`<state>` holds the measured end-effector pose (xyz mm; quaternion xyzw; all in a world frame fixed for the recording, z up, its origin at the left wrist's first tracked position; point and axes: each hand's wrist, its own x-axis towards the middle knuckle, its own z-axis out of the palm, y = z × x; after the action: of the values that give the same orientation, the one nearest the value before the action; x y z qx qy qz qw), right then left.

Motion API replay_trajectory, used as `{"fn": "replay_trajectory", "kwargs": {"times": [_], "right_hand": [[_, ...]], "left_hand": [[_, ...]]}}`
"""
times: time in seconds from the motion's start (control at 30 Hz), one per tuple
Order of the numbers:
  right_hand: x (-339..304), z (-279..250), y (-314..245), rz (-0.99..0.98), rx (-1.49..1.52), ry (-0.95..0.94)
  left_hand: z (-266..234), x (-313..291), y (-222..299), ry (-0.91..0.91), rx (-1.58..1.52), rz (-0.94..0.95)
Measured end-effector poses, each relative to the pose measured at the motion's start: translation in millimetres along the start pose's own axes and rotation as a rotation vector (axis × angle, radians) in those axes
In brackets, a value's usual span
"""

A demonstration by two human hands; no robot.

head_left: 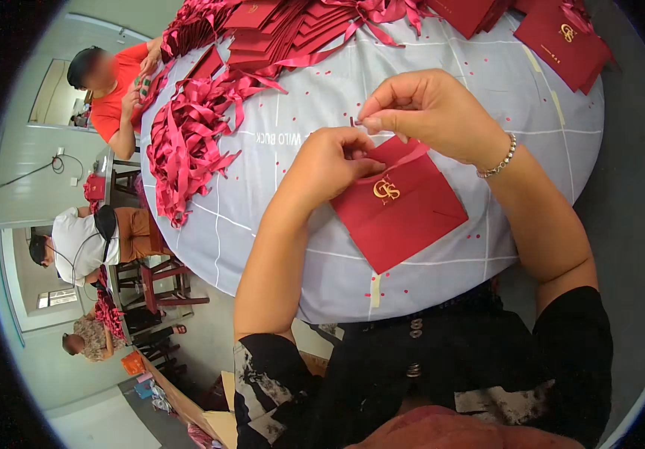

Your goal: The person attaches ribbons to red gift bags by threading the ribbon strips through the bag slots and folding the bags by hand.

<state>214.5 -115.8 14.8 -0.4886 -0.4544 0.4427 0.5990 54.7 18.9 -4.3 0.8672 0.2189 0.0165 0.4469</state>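
Note:
A red paper gift bag (412, 213) with a gold emblem lies flat on the round table in front of me, tilted, its top edge under my hands. My left hand (333, 166) is closed at the bag's upper left edge, thumb and fingers pinching a pink-red ribbon. Just above the bag, my right hand (431, 112) pinches with thumb and forefinger; a short dark red tip sticks out past its fingertips. A length of ribbon (410, 156) runs across the bag's top below the right hand. My fingers partly hide the ribbon's ends.
Loose pink-red ribbons (191, 146) lie heaped at the table's left. Stacked red bags (281, 34) fill the far side, and more bags (565, 45) lie far right. Red paper dots dot the grey cloth (262, 202). A person in red (117, 86) works at the far left edge.

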Motion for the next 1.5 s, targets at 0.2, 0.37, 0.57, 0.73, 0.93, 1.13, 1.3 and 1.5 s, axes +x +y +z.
{"fn": "replay_trajectory", "kwargs": {"times": [0.2,0.37,0.57,0.73,0.93,1.13,1.3,1.5], "right_hand": [[2,6,17,-0.04,-0.6,-0.003],[6,11,31,-0.237,-0.762,0.082],[10,13,39,-0.265,-0.747,0.107],[10,11,45,-0.318,-0.777,0.114],[7,20,43,-0.412,-0.965,0.165],[5,21,46,-0.425,-0.95,0.221],[-1,16,27,-0.279,-0.839,0.17],[1,18,31,-0.253,-0.77,0.173]], "left_hand": [[-15,-15,-15,0.026,-0.309,-0.124],[-14,-15,-16,0.137,-0.256,-0.071],[-10,-15,-15,0.199,-0.184,-0.036],[-2,-17,-5,0.232,-0.107,-0.009],[7,-15,-6,0.311,0.03,0.19],[6,-15,-10,0.331,-0.012,0.142],[-1,-19,0,0.294,-0.105,0.038],[0,-22,6,0.311,0.069,0.233]]}}
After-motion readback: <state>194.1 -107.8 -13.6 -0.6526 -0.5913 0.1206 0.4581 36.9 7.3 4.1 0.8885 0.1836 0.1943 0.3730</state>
